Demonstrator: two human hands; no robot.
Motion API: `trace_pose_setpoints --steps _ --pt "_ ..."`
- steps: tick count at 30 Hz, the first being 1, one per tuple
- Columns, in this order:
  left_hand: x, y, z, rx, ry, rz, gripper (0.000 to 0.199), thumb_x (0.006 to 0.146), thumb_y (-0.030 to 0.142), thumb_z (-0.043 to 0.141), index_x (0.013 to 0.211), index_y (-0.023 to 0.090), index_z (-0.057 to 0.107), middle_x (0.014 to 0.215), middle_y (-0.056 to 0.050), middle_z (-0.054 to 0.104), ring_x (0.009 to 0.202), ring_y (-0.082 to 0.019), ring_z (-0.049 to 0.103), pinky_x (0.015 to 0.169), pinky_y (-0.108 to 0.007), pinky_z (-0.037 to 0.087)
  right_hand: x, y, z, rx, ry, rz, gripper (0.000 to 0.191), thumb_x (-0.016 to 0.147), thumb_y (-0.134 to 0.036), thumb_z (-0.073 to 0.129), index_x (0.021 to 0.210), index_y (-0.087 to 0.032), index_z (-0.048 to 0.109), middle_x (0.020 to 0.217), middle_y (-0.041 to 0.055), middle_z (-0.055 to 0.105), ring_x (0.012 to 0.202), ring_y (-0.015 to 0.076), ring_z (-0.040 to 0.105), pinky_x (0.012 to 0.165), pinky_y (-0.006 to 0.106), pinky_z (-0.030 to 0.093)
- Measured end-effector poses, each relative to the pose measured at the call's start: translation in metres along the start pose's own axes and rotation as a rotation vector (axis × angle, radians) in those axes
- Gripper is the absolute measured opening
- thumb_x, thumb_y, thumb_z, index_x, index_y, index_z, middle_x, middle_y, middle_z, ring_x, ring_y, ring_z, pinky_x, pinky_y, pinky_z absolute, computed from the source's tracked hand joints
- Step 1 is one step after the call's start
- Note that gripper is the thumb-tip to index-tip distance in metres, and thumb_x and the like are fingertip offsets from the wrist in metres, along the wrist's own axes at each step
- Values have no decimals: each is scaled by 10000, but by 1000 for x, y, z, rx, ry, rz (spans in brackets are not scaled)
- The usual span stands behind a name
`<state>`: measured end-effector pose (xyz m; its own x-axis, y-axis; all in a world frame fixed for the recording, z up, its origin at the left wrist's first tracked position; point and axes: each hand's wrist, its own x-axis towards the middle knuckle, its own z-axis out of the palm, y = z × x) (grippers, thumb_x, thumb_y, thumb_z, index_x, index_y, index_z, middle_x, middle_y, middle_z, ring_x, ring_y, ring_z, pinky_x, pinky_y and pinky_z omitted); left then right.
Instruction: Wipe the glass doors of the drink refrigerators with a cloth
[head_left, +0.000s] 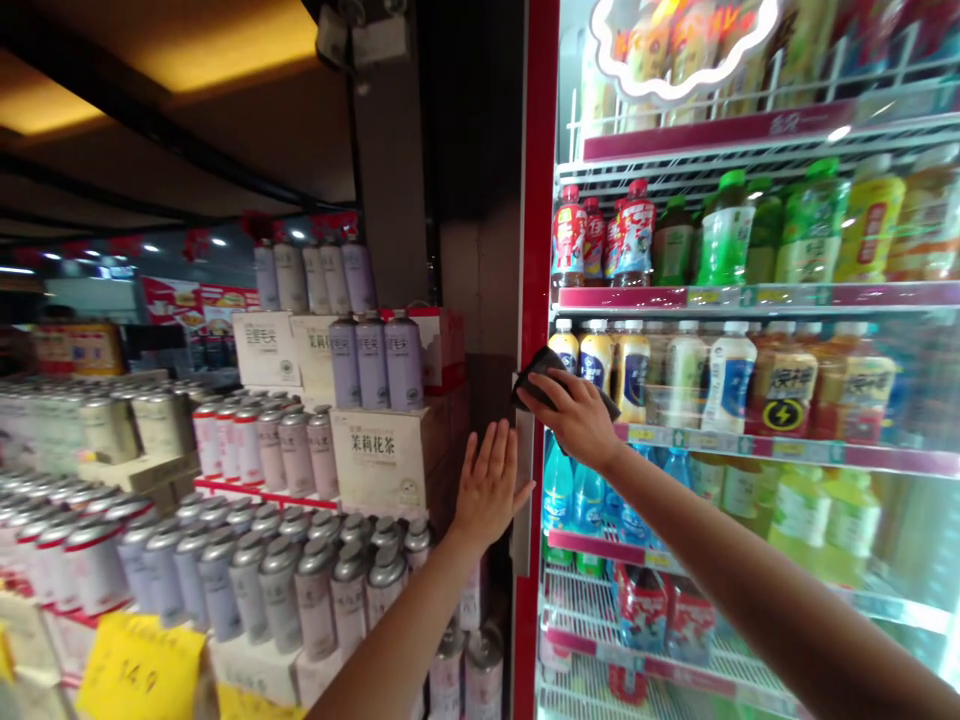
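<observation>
Shop interior; dark ceiling, lit yellow panels [240, 40]. Black cloth [541, 366] at the left edge of the glass-fronted drinks cooler [531, 640], by its red frame; right hand [574, 412] grips it, fingers bent over the fabric. Left hand [486, 490] near the frame: fingers straight, slightly apart, thumb out; contact cannot be told. Left side: rows of metal cans [281, 585]. Legible: 茉莉花茶 on a carton [381, 460]; 14.9 on a yellow sign [141, 668]; lightning bolt on a bottle label [780, 412].

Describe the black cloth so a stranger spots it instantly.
Find the lit drinks fridge on the right side. Near its red left edge, the right hand holds the cloth. Unlike the colourful bottles behind it, it is plain black.
</observation>
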<state>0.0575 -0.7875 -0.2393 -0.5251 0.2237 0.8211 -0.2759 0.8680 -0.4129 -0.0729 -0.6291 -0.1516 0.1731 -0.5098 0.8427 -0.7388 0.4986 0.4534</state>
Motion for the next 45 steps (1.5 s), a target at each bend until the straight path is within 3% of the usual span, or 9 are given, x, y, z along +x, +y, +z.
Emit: trace_pose_setpoints --steps 9,18,27,32,35,38,42,45 --pt "-31 15 4 -50 -130 0 997 906 537 621 1599 37 108 1652 -205 224 1566 -294 71 1287 -536 140 -76 -47 13 64 -2 -77 410 956 -268 608 1357 -353 627 1334 38 650 1250 271 489 919 389 411" --pt "-106 48 22 -84 -254 -11 918 926 565 574 1587 50 197 1644 -197 264 1560 -289 142 1277 -519 197 -147 -88 38 200 -27 -68 373 959 -245 604 1310 -359 665 1303 33 671 1261 261 506 965 402 409" --pt "-194 86 45 -66 -307 -16 852 893 609 578 1510 53 389 1655 -189 235 1550 -309 199 1250 -499 249 -218 -134 56 314 -42 -118 379 979 -258 574 1340 -347 645 1237 10 712 1232 250 537 979 396 421" --pt "-217 97 49 -64 -277 -46 829 871 615 599 1471 63 452 1645 -179 278 1553 -300 194 1253 -491 235 -230 -144 58 303 -59 -162 354 987 -275 567 1322 -346 657 1268 0 704 1209 233 558 943 382 441" --pt "-206 95 46 -67 -252 -44 796 896 598 567 1476 66 446 1642 -178 290 1558 -293 175 1255 -502 229 -215 -132 53 272 -46 -224 341 982 -286 581 1305 -358 664 1293 -16 695 1185 228 571 923 388 443" --pt "-172 86 40 -66 -217 -72 773 937 526 532 1520 47 365 1643 -191 280 1560 -298 162 1252 -526 233 -184 -110 44 213 -39 -240 360 972 -298 599 1323 -363 650 1342 -9 670 1215 238 556 940 403 436" --pt "-97 65 30 -67 -144 -133 817 966 414 505 1575 -7 158 1642 -236 242 1556 -321 158 1241 -566 248 -125 -74 30 107 -4 -187 386 961 -269 611 1335 -361 640 1375 -10 653 1276 258 513 954 409 419" --pt "-34 44 21 -99 -66 -139 881 979 424 481 1582 -18 15 1642 -260 210 1557 -329 140 1238 -584 246 -77 -41 18 50 34 -169 375 962 -258 608 1320 -362 648 1386 -22 648 1296 263 497 952 400 409"
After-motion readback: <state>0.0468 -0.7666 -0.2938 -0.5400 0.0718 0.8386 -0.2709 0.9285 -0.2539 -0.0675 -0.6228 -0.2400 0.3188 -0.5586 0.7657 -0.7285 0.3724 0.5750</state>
